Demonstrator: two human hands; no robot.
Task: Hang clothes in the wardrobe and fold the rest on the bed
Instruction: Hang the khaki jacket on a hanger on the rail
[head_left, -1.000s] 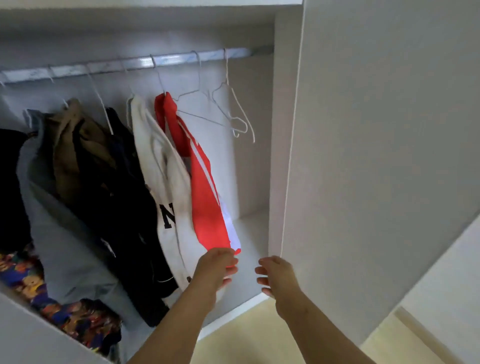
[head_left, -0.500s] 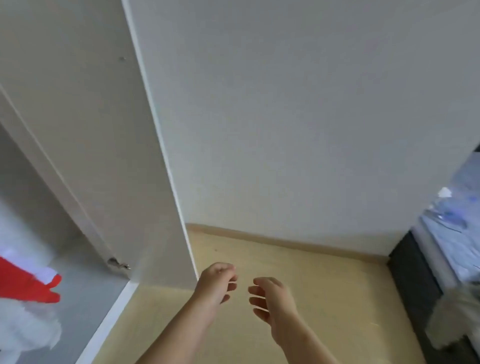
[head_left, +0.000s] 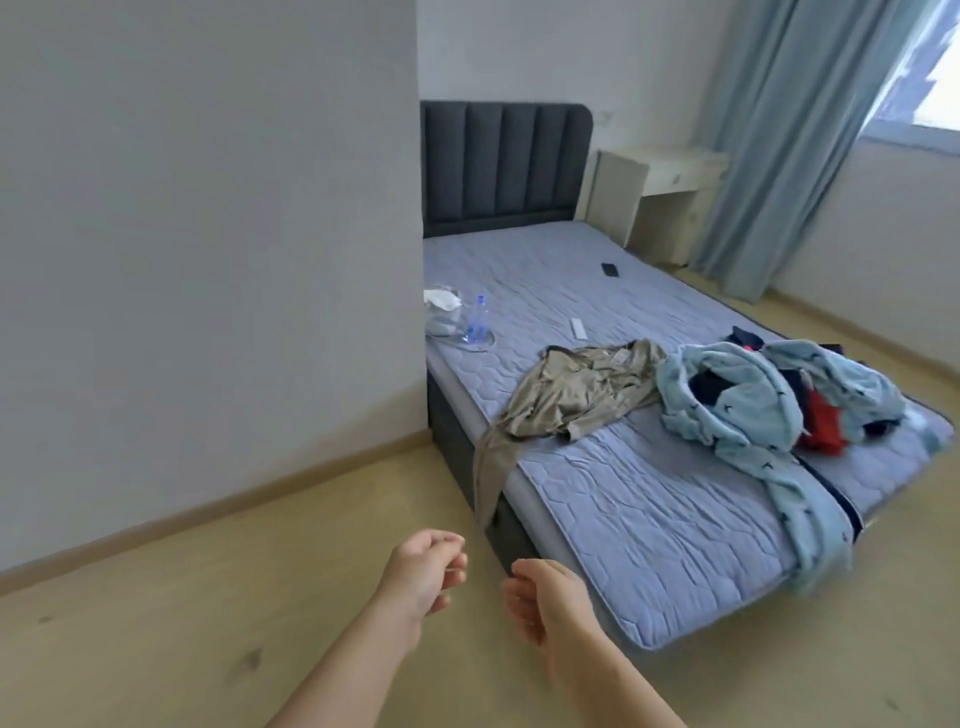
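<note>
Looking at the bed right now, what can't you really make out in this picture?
Head view, the only one:
- Red clothes and dark clothes inside the light blue robe: mostly covered, count unclear.
- Small white object and small dark object on the mattress: too small to identify.
- Clear bag by the bottle: partly hidden behind the wall corner.

Soft, cool daylight enters from the window (head_left: 927, 67) at upper right, itself blown out to white, lighting the bed (head_left: 649, 519) evenly with only faint shadows. The left wall (head_left: 208, 260) lies in dull grey shade. Wide-angle bending tilts the curtain (head_left: 779, 135), and the light blue garment (head_left: 737, 410) smears where it hangs off the bed.
</note>
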